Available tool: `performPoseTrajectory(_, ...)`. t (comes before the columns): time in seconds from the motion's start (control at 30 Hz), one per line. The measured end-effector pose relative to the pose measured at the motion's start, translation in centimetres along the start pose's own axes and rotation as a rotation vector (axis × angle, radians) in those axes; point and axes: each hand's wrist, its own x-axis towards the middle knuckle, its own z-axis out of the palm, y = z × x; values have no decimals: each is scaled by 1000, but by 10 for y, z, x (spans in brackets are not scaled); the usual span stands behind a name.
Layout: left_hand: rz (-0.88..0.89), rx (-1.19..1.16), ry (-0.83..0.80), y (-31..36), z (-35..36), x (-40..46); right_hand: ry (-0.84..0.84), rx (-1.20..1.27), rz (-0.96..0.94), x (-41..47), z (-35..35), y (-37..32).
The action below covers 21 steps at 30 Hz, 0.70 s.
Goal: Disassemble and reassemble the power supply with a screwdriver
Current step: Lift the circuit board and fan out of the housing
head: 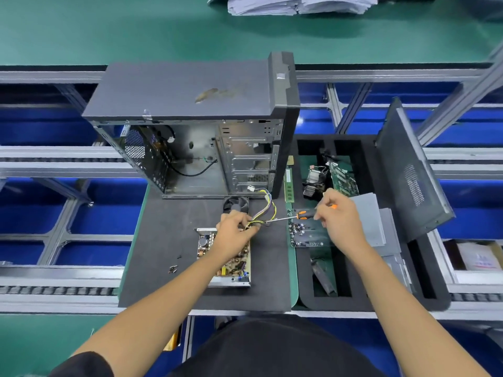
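Observation:
The opened power supply [231, 263] lies on the dark foam mat [163, 254], its circuit board bare inside the metal tray. My left hand [235, 229] rests on its far end, fingers closed around the bundle of yellow and black wires [268, 210]. My right hand [336, 213] grips the orange-and-black screwdriver [302, 214], whose shaft points left with the tip at the wires beside my left fingers. A small black fan [236, 204] sits just behind my left hand. A few loose screws [172, 268] lie on the mat to the left.
An open computer case [190, 126] stands at the back of the mat. To the right, a black foam tray [362, 289] holds a circuit board [304, 235], a heatsink [314, 180] and a grey metal cover [370, 213]. A case side panel [408, 170] leans there.

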Motion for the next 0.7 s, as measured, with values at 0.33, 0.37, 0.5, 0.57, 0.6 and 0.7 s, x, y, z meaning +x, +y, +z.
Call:
performPoseTrajectory(0.33,79,-65,122,-22,-28,-6,-57,-178,-21,-7,24,3)
performPoseTrajectory(0.37,91,-69,90,-23,-30,-6,-57,-243,-25,-7,29,4)
performPoseTrajectory(0.5,122,80,44,-35,-36,-7,-80,-415,-46,-5,52,6)
performPoseTrajectory(0.57,72,112,52,-41,-42,-5,-90,-503,-77,-3,63,9)
performPoseTrajectory(0.6,62,115,38,-43,-45,-5,-95,-548,-99,-2,67,11)
performPoseTrajectory(0.7,60,119,-32,-43,-49,-3,-118,-660,-164,2,81,15)
